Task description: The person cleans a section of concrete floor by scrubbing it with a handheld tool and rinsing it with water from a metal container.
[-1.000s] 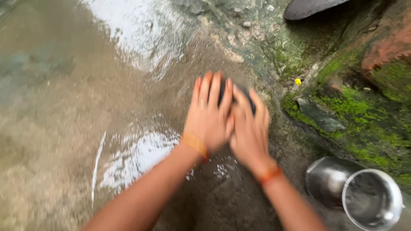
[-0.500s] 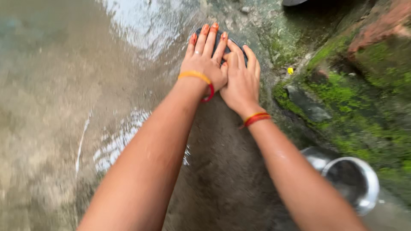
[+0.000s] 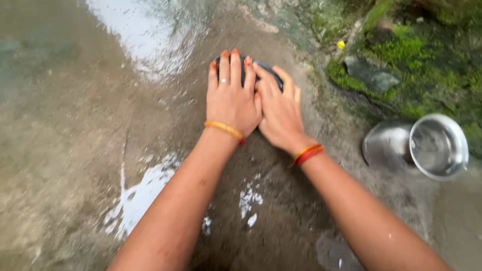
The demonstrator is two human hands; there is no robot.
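Observation:
Both of my hands press down side by side on a dark rounded scrubbing brush [image 3: 265, 70] on the wet concrete floor [image 3: 75, 125]. My left hand [image 3: 231, 98] lies flat over its left part, a ring on one finger and an orange bangle at the wrist. Over the right part lies my right hand [image 3: 278, 110], with red and orange bangles at its wrist. The hands hide most of the brush; only its dark far edge shows past the fingertips.
A steel pot [image 3: 438, 145] lies on its side at the right, beside a mossy stone edge [image 3: 401, 55]. A small yellow bit [image 3: 341, 44] lies near the moss. White foam patches [image 3: 145, 190] and puddles spread over the floor at left.
Both hands slid the brush away along the floor and have pulled it back toward me; the view has shifted, so the steel pot now sits higher at the right.

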